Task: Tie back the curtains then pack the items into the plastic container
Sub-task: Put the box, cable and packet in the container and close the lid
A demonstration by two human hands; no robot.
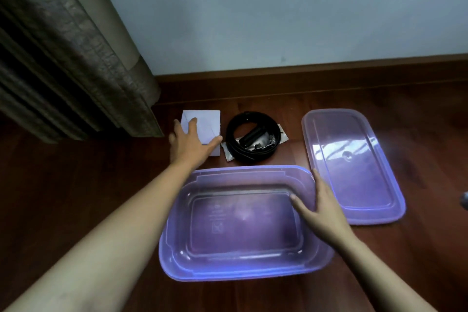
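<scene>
Head view: one container (pixel 243 270), one lid (pixel 354 167) right of it, one belt (pixel 249 140) beyond — left hand (pixel 188 143) spread flat on one envelope (pixel 207 124), right hand (pixel 323 206) open on the container's rim; belt wrapper partly hidden.

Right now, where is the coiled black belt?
In the head view, the belt lies on the floor beyond the open container, between the white envelope and the lid.

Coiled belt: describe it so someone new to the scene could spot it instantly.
Start at the open purple plastic container on the wooden floor. Just beyond its far rim, toward the wall, lies the coiled black belt in a clear wrapper. It is the only dark, round item, between the white envelope and the purple lid.
</scene>
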